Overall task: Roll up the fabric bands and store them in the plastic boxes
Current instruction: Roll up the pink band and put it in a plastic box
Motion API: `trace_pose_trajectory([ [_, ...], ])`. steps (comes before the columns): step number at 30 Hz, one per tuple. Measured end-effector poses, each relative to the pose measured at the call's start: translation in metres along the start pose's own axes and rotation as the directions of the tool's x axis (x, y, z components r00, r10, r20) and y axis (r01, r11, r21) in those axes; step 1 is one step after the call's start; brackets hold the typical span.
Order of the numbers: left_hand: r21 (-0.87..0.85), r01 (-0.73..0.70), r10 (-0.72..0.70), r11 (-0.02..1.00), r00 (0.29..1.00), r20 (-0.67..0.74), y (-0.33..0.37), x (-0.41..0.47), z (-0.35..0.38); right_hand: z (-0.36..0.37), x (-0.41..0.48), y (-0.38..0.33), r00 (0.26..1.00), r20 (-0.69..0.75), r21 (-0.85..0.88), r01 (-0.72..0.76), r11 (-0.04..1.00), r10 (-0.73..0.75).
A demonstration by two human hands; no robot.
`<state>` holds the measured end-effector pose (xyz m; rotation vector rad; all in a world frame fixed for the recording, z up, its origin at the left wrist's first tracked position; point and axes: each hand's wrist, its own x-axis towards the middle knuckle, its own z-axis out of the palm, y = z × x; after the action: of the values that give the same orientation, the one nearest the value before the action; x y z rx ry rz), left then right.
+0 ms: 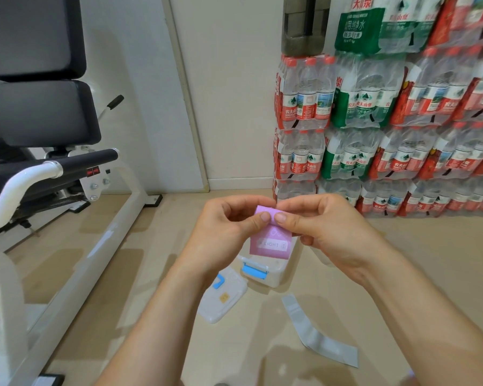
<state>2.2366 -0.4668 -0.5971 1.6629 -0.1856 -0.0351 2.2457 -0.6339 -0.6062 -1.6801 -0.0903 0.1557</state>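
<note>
A pink fabric band [271, 243] printed with "LIGHT" hangs in the air between both hands. My left hand [229, 229] and my right hand [318, 227] pinch its top edge with thumbs and forefingers, the thumbs almost touching. Below it on the floor stands an open white plastic box [265, 271] with a blue latch. Its lid [223, 298], also with a blue clip, lies flat to the left of the box. A grey fabric band [315, 332] lies unrolled on the floor to the right of the lid.
A white and black exercise machine [53, 168] fills the left side. Stacked packs of bottled water [388, 121] line the wall at the right. Beige floor [416, 260] lies around the box.
</note>
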Motion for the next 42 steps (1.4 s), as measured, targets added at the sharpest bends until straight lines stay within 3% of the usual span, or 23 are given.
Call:
trace_pose_trajectory([
  [3,-0.012,-0.022,0.022,1.000,0.999,-0.023,0.001,0.001,0.002,-0.001,0.001,0.001,1.000,0.025,0.024,0.006,1.000,-0.006],
  [7,-0.082,-0.025,0.018,0.996,0.996,-0.085,0.002,0.002,0.002,-0.002,0.002,0.000,0.999,-0.040,0.203,0.038,0.978,-0.031],
  [14,0.048,0.004,-0.001,0.999,0.997,-0.072,-0.001,0.003,0.005,-0.004,0.004,0.000,0.997,-0.077,0.360,0.024,0.933,0.004],
  [31,-0.029,0.028,-0.030,0.999,0.996,-0.079,0.003,0.001,0.007,0.005,-0.001,-0.006,0.984,-0.170,0.338,0.106,0.935,-0.050],
  [42,0.069,-0.119,0.102,0.990,0.971,0.217,0.002,-0.003,-0.005,-0.001,-0.003,-0.009,0.987,-0.156,0.370,0.101,0.924,-0.045],
])
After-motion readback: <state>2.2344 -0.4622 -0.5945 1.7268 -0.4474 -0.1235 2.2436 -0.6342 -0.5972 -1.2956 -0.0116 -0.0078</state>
